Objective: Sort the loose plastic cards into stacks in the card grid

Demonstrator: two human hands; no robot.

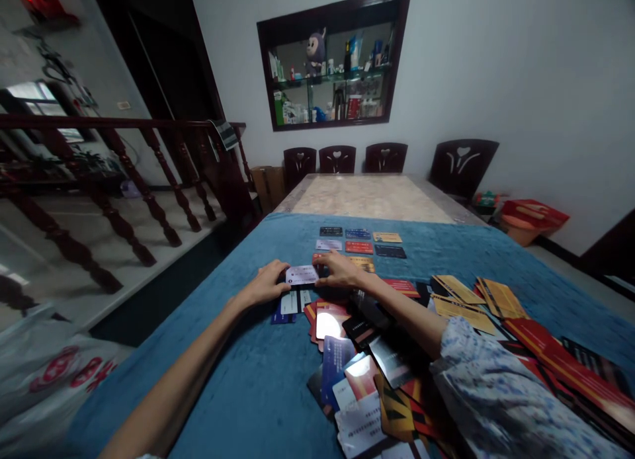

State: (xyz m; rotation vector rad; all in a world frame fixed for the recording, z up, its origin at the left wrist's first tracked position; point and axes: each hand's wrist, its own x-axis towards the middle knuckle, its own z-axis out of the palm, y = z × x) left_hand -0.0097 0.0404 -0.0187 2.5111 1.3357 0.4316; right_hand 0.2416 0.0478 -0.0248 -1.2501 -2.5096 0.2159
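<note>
A pale lilac card lies between my two hands, just above the blue cloth. My left hand pinches its left edge with thumb and fingers. At its right edge, my right hand grips with fingers and thumb closed. Below are a white card with a dark stripe and a dark blue card. Beyond my hands, cards sit in neat rows, including a red card, a yellow card and a black card. A gold card is partly hidden behind my right hand.
A heap of mixed cards spreads under my right forearm, and more gold cards and red cards lie rightward. The blue cloth covers the near table. Several dark chairs stand behind; a wooden railing runs left.
</note>
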